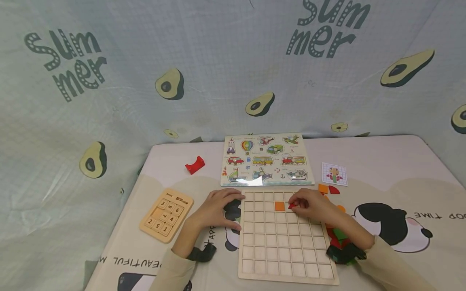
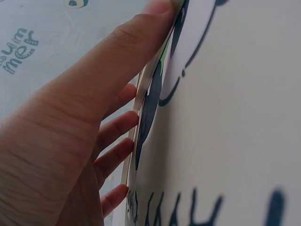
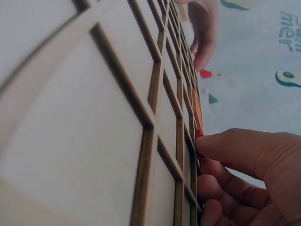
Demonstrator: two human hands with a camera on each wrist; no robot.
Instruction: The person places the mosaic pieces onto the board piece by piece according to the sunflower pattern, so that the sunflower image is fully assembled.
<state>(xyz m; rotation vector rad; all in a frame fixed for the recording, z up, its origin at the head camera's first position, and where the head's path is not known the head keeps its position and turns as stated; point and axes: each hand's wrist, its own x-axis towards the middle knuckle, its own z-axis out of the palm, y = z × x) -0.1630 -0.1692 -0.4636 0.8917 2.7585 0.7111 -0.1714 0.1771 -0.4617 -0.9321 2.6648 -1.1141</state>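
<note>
A wooden grid board (image 1: 287, 280) lies in front of me with an orange square tile (image 1: 279, 206) set in a cell of its second row. My right hand (image 1: 313, 206) pinches a small red tile (image 1: 291, 206) between thumb and fingertips, over the cell just right of the orange one. Its outline is mostly covered by the fingers. At the board's left edge, my left hand (image 1: 216, 208) rests with thumb and fingers spread; the left wrist view shows their tips along the board's side.
Loose coloured tiles (image 1: 340, 234) lie right of the board, partly under the right forearm. A pattern card (image 1: 335, 174) is beyond them. Behind the board lies a vehicle picture puzzle (image 1: 267, 159). On the left are a wooden number puzzle (image 1: 166, 215) and a red notched block (image 1: 195, 165).
</note>
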